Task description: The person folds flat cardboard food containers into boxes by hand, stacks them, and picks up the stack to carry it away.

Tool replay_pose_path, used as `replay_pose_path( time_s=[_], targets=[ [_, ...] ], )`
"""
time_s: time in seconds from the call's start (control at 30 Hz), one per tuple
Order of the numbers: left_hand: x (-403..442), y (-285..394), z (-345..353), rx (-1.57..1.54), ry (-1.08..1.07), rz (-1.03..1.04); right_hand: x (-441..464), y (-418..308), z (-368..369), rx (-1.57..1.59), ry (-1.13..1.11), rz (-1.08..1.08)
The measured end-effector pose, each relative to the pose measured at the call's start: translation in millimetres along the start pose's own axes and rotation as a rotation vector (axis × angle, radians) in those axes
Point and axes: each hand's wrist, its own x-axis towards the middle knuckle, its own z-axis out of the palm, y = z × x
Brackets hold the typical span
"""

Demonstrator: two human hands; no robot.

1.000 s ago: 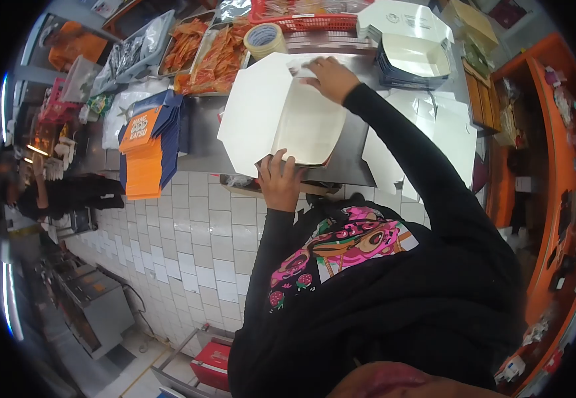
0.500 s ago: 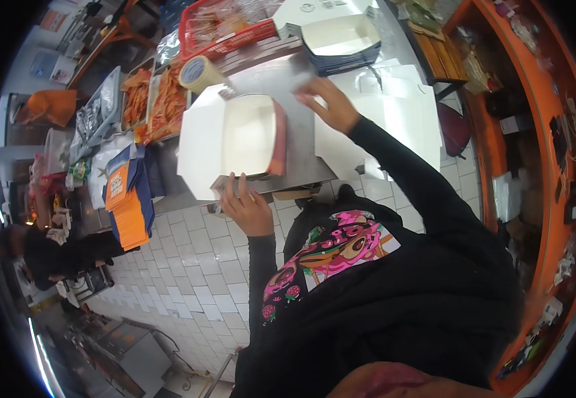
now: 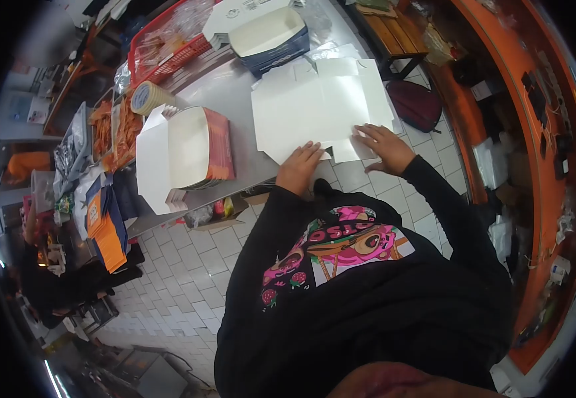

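Flat white cardboard box blanks lie on the right part of the metal table, their near flaps jutting past the edge. My left hand rests on the near left edge of the top blank, fingers stretched out. At the near right flap, my right hand touches the cardboard with fingers spread. To the left stands a nested stack of folded box trays with red printed sides and white insides, lids opened leftward. Farther back is another stack of folded trays with dark blue sides.
A red plastic basket with plastic-wrapped goods and rolls of tape are at the back left. Trays of orange food and orange-blue packaging line the left. A wooden stool, dark red bag and orange shelving stand right.
My left hand has left the red-sided stack and moved right to the flat blanks. My right hand has come down and right to their near edge. The camera view has shifted right.
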Motion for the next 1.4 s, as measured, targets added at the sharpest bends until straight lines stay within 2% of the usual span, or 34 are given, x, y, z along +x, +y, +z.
replay_pose_path(
  time_s=[0.07,0.1,0.13,0.17,0.2,0.23,0.3,0.33,0.37,0.4,0.47,0.5,0.53,0.57,0.6,0.63,0.67,0.7,0.73,0.77,0.83,0.9,0.97,1.0,1.07,1.1,1.17,1.2,1.23,1.27,1.3,1.33,1.37,1.4],
  targets=[
    [2.0,-0.4,-6.2,0.009,0.03,-0.051,-1.0,6.3,12.4,-0.101,-0.008,-0.125],
    [5.0,-3.3,-8.5,0.015,0.037,-0.048,-2.1,8.4,16.5,-0.009,0.01,-0.086],
    [7.2,-6.5,-10.5,-0.024,0.0,-0.148,-1.5,15.5,17.3,-0.011,0.013,-0.092],
    [10.3,-5.7,-15.2,-0.065,-0.039,-0.251,3.0,17.3,11.3,0.059,-0.042,-0.004],
    [14.6,-4.8,-18.9,-0.062,-0.036,-0.255,7.1,19.3,4.8,0.128,-0.097,0.083],
    [19.3,-4.3,-22.6,-0.114,-0.035,-0.35,13.2,19.2,1.0,0.119,0.023,0.074],
    [27.8,0.1,-34.6,-0.161,-0.026,-0.449,32.0,12.8,-21.7,0.231,-0.027,0.129],
    [29.6,1.2,-40.2,-0.329,-0.017,-0.537,41.1,12.1,-31.3,0.342,-0.077,0.189],
    [29.6,0.1,-44.0,-0.498,-0.006,-0.623,49.4,14.3,-37.0,0.357,-0.093,0.146],
    [26.1,-6.9,-42.1,-0.493,0.004,-0.63,56.2,16.3,-40.5,0.357,-0.097,0.133],
    [20.0,-19.1,-40.0,-0.749,0.07,-0.532,70.4,20.9,-45.5,0.589,-0.098,0.143],
    [19.3,-20.1,-41.8,-0.742,0.083,-0.535,78.5,24.7,-38.8,0.708,-0.055,0.167],
    [19.0,-20.8,-42.8,-0.574,0.171,-0.365,83.5,27.0,-36.9,0.704,-0.059,0.151],
    [20.7,-18.1,-48.2,-0.401,0.254,-0.199,90.1,19.7,-42.4,0.636,0.043,0.205],
    [21.4,-15.8,-54.5,-0.392,0.269,-0.206,96.3,11.2,-47.6,0.567,0.144,0.258],
    [21.7,-13.7,-61.0,-0.434,0.281,-0.39,101.5,3.2,-50.5,0.515,0.246,0.186],
    [22.7,-11.7,-67.2,-0.476,0.294,-0.573,105.0,-9.5,-60.1,0.513,0.243,0.168],
    [23.9,-11.1,-71.1,-0.467,0.313,-0.577,107.7,-25.3,-75.4,0.433,0.285,0.178],
    [25.0,-10.3,-74.7,-0.738,0.434,-0.617,110.5,-38.4,-89.1,0.356,0.328,0.186],
    [25.5,-8.1,-78.9,-1.008,0.559,-0.644,113.7,-45.5,-98.6,0.306,0.392,0.092],
    [37.9,28.4,-106.9,-1.007,0.674,-0.621,113.9,-69.9,-125.4,0.269,0.37,0.019],
    [42.5,48.9,-121.1,-0.77,0.687,-0.509,113.4,-85.1,-146.1,0.2,0.281,-0.044],
    [45.6,60.8,-138.4,-0.253,0.652,-0.26,109.3,-103.6,-162.6,0.186,0.202,-0.098],
    [48.2,69.7,-144.7,-0.228,0.653,-0.247,109.2,-112.0,-171.2,0.178,0.16,-0.105],
    [48.6,80.2,-155.6,-0.393,0.611,-0.3,110.8,-109.6,-174.7,0.197,0.113,-0.128],
    [43.5,76.9,-156.8,-0.402,0.575,-0.204,111.7,-122.5,-177.9,0.187,0.066,-0.166],
    [46.2,82.4,-150.2,-0.208,0.549,-0.097,112.7,-126.9,-178.9,0.126,0.041,-0.259],
    [45.4,80.4,-147.1,-0.258,0.449,-0.128,113.2,-130.4,-178.1,0.076,0.069,-0.317],
    [42.7,76.4,-146.4,-0.418,0.341,-0.268,114.4,-132.3,-188.9,0.02,-0.07,-0.259],
    [41.0,78.4,-155.6,-0.58,0.229,-0.402,115.4,-133.7,-194.9,0.018,-0.068,-0.285],
    [38.9,79.6,-161.6,-0.565,0.244,-0.407,116.1,-134.7,-199.4,0.019,0.054,-0.341],
    [34.2,83.5,-166.6,-0.699,0.331,-0.442,115.0,-139.5,-207.0,0.018,0.177,-0.392],
    [32.8,84.4,-169.2,-0.836,0.418,-0.476,113.3,-143.9,-226.7,0.043,0.116,-0.265],
    [30.2,83.2,-171.8,-0.828,0.429,-0.476,114.6,-131.4,-230.1,0.159,0.194,-0.304]
  ],
)
